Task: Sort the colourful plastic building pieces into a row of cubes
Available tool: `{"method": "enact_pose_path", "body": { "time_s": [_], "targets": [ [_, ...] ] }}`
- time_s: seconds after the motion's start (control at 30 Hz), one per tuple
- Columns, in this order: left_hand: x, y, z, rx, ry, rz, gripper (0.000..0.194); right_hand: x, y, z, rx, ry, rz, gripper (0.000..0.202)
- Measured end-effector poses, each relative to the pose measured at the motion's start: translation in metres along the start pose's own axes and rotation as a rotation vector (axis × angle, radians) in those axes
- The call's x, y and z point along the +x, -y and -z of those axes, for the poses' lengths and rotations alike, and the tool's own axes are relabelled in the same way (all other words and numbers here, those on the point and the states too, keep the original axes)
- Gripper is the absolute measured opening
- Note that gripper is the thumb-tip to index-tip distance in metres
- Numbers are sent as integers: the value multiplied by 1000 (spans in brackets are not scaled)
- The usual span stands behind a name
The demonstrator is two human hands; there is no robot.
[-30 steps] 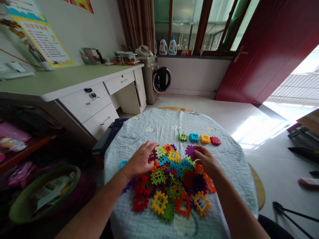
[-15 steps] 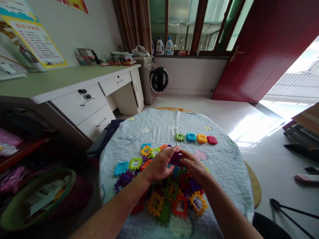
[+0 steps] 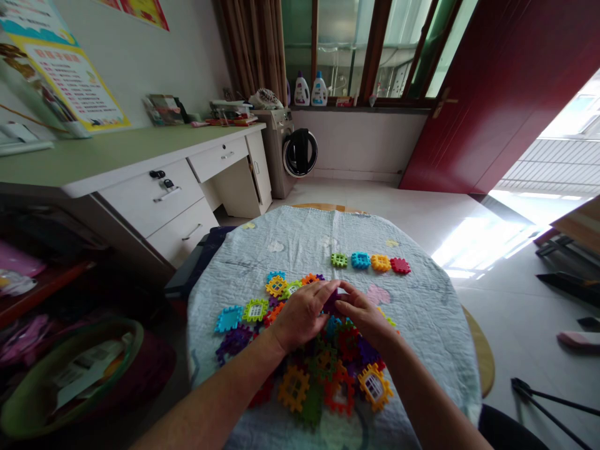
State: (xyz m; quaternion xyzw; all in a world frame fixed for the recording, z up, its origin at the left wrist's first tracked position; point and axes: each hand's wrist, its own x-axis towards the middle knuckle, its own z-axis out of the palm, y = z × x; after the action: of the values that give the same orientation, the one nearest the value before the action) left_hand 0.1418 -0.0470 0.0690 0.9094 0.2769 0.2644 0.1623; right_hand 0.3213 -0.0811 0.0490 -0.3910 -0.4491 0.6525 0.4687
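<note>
Between my two hands is a purple building block, partly covered by fingers. My left hand closes on its left side, and my right hand pinches its right side. Under and around my hands lies a pile of notched plastic blocks, among them a yellow block with a white window, an orange frame block and a light blue block. Beyond my hands a spaced row holds a green block, a blue block, a yellow block and a red block.
A pale blue cloth covers the round table. To the left stand a desk with drawers and a basket on the floor. A washing machine with its door open is behind, and a red door at right.
Both hands stay at the purple block; the fingers have shifted slightly and the left hand has curled more around it. The view has tilted a little. The row of blocks is unchanged.
</note>
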Motion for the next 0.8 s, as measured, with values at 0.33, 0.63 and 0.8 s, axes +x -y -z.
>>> {"method": "enact_pose_path", "body": {
  "time_s": [0.33, 0.63, 0.8],
  "targets": [
    [63, 88, 1, -11, -27, 340, 62, -3, 9, 47, -270, -410, -56, 56],
    [102, 125, -30, 140, 146, 325, 52, -7, 15, 54, -400, -456, -79, 43],
    [108, 137, -37, 155, 204, 346, 53, -7, 14, 57, -465, -441, -90, 42]
  ]
}}
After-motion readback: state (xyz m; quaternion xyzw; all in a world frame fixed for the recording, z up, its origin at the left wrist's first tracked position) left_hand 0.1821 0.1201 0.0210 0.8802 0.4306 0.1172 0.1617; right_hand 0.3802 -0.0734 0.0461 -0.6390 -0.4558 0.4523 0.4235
